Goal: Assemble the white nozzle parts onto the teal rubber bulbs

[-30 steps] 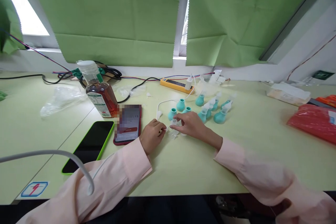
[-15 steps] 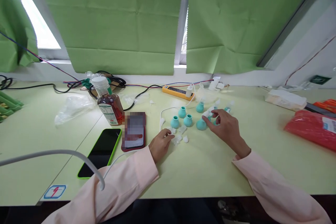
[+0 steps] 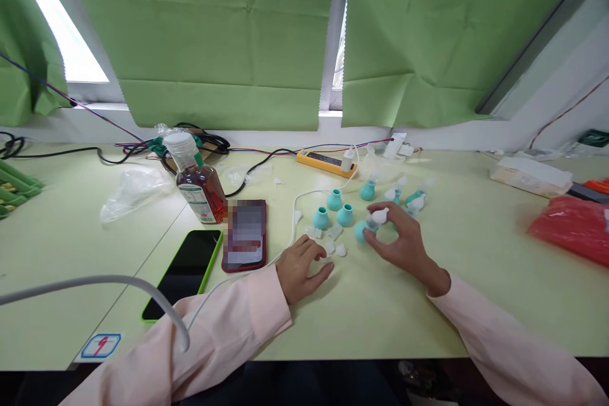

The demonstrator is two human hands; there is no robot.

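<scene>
Grip of the right hand [image 3: 403, 240], in the head view, is closed with thumb and forefinger around the clear neck of a teal bulb [image 3: 360, 231], which leans so that its white cap [image 3: 380, 216] points up and to the right. The bulb is right of the middle of the counter [image 3: 380, 317], well back from the front edge. It looks light and hollow, its round body likely soft enough to dent, its clear neck stiffer and perhaps slippery; the neck, just above the body, seems the surest hold.

Nearer the counter's left edge, the left hand [image 3: 301, 271] has its thumb and fingers apart and shows nothing between them; just beyond its fingertips are loose white caps [image 3: 340, 250] and small clear pieces [image 3: 335, 231]. Three open-mouthed bulbs [image 3: 321, 219] stand upright farther toward the back edge.
</scene>
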